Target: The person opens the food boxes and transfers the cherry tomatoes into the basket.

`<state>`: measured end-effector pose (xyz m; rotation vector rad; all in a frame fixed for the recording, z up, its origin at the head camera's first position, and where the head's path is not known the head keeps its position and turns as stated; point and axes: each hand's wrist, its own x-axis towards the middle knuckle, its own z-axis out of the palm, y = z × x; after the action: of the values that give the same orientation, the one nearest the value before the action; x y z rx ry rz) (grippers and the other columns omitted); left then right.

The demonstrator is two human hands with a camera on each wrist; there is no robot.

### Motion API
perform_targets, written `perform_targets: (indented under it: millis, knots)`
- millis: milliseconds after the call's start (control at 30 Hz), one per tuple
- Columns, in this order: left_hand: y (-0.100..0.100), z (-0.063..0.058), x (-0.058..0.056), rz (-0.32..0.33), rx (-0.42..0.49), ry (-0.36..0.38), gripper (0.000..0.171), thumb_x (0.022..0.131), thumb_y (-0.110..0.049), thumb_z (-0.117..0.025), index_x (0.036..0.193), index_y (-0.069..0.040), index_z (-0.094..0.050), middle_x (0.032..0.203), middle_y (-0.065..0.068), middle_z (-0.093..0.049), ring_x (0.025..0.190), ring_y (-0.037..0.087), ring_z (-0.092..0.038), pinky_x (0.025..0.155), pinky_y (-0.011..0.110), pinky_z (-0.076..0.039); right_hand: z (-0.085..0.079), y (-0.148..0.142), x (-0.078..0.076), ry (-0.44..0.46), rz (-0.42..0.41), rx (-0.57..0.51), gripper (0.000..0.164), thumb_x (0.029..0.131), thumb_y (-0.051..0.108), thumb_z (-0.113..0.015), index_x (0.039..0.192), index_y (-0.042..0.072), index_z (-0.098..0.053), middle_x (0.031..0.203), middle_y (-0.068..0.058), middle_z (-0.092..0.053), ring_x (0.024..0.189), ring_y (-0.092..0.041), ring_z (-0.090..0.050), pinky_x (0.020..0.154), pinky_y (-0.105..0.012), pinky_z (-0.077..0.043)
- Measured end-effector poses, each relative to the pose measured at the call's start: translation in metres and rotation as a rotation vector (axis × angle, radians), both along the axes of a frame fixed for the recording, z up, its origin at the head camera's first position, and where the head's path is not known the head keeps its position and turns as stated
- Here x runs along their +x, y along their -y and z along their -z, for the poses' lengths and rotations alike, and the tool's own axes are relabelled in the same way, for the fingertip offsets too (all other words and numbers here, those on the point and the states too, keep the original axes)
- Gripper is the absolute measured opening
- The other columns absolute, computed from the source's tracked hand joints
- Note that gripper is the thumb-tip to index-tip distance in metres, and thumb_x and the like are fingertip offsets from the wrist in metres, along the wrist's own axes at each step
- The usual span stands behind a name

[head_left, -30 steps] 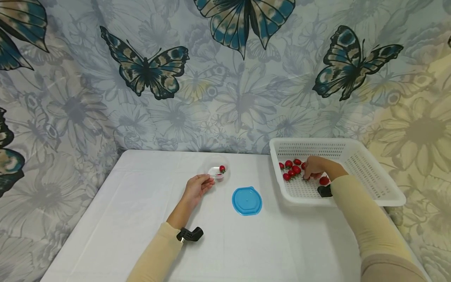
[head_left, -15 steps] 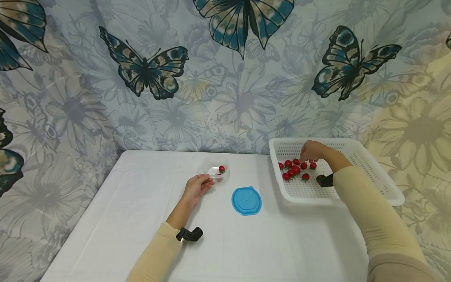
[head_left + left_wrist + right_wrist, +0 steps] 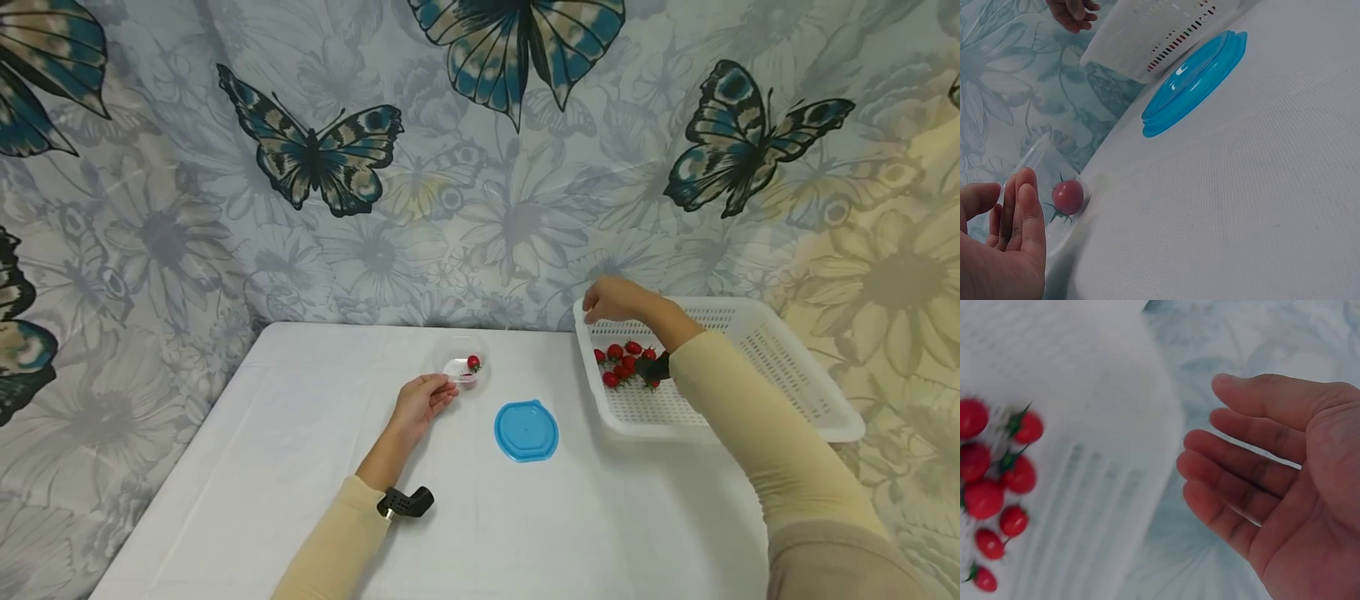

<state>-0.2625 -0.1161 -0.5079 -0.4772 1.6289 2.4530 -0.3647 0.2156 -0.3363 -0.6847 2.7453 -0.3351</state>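
At the near rim of a small clear plastic container (image 3: 456,365), my left hand (image 3: 422,402) pinches the edge between thumb and fingers. A cherry tomato (image 3: 1067,197) with a green stem lies inside it. My right hand (image 3: 617,300) is over the back left corner of a white perforated basket (image 3: 795,367). In the right wrist view its fingers (image 3: 1235,469) are spread loosely, with nothing in the palm. Several cherry tomatoes (image 3: 623,371) lie in the left part of the basket, some hidden behind the right wrist in the head view.
A round blue lid (image 3: 527,431) lies on the white-covered table (image 3: 570,517), between container and basket. Behind the table hangs a butterfly-and-flower backdrop (image 3: 517,208). A black device (image 3: 406,502) is strapped to the left wrist.
My right hand has lifted from among the tomatoes and moved left and back to the basket's corner. My left hand stays at the container.
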Motion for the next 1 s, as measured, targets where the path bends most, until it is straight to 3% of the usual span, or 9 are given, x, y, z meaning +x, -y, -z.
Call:
perform_targets:
  millis: [333,567,1000]
  knots:
    - [0.0,0.0,0.001,-0.003,-0.004,0.01,0.013,0.097,-0.007,-0.057,0.106,0.001,-0.054,0.08,0.002,-0.068,0.073,0.01,-0.069,0.069,0.019,-0.058,-0.013,0.052,-0.004,0.01,-0.05,-0.007,0.029,0.09,0.017,-0.066,0.112,-0.003,-0.067,0.108,-0.019,-0.069,0.098,-0.031,-0.065,0.087,-0.046,-0.053]
    - [0.0,0.0,0.001,-0.001,-0.004,0.01,0.013,0.097,-0.007,-0.057,0.106,0.001,-0.054,0.079,0.002,-0.068,0.072,0.009,-0.069,0.069,0.019,-0.057,-0.019,0.085,0.002,0.005,-0.113,-0.051,0.028,0.091,0.014,-0.063,0.115,-0.001,-0.067,0.111,-0.018,-0.07,0.104,-0.032,-0.065,0.091,-0.045,-0.053]
    - [0.0,-0.002,0.002,0.005,-0.012,0.001,0.014,0.097,-0.008,-0.057,0.107,0.001,-0.055,0.08,0.002,-0.068,0.073,0.009,-0.069,0.069,0.018,-0.057,-0.004,0.132,0.011,-0.026,-0.18,-0.057,0.025,0.088,0.015,-0.067,0.111,0.004,-0.07,0.104,-0.011,-0.071,0.094,-0.024,-0.064,0.083,-0.036,-0.055]
